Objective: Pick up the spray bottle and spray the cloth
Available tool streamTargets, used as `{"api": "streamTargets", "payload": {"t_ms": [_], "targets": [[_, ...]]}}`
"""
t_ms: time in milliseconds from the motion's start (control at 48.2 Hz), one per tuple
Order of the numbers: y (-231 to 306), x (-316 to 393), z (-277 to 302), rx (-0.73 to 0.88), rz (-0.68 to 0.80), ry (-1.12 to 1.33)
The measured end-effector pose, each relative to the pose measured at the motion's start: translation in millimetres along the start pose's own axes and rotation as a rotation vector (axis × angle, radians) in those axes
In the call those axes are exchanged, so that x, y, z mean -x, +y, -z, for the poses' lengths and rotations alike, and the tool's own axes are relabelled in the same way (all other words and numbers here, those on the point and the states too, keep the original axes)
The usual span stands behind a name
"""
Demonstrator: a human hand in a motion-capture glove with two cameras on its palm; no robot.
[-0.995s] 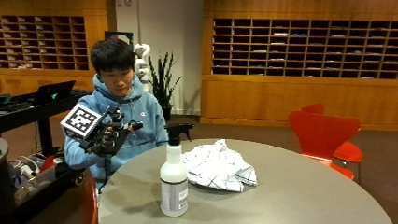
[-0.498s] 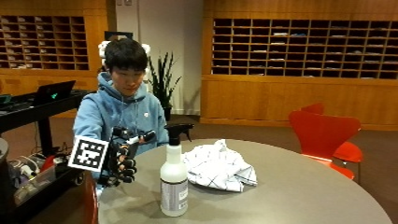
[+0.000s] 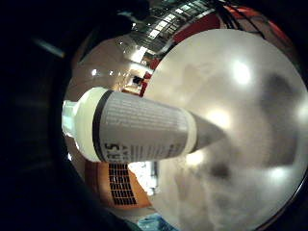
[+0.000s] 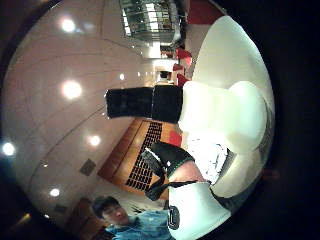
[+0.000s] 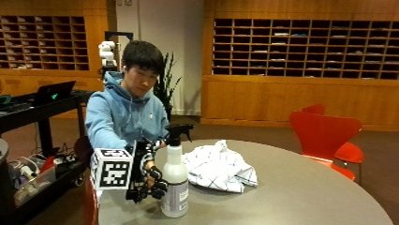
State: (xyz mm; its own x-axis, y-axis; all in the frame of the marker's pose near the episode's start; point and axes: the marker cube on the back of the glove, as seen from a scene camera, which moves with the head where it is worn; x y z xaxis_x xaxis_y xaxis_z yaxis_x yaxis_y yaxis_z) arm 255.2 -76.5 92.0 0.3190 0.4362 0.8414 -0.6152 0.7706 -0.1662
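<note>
— Black-gloved right hand (image 5: 148,180) sits just beside the spray bottle (image 5: 174,180), fingers half curled toward its body; whether they touch it I cannot tell.

— So the reach is nearly done, the grasp not made?

— I judge so. Next: wrap the smooth white plastic waist, finger to the black trigger, then aim at the rumpled checked cloth (image 5: 219,166) nearby on the round grey table (image 5: 299,197).
</note>
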Motion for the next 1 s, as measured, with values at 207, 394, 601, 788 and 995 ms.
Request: {"api": "streamTargets", "payload": {"t_ms": [207, 394, 601, 788, 995], "targets": [[-20, 8, -23, 0.133, -0.016, 0.058], [-31, 20, -35, 0.162, -0.015, 0.132], [-40, 36, -57, 0.149, -0.017, 0.146], [-45, 44, -79, 0.126, -0.015, 0.13], [-44, 70, -100, 0.172, 0.04, 0.288]]}}
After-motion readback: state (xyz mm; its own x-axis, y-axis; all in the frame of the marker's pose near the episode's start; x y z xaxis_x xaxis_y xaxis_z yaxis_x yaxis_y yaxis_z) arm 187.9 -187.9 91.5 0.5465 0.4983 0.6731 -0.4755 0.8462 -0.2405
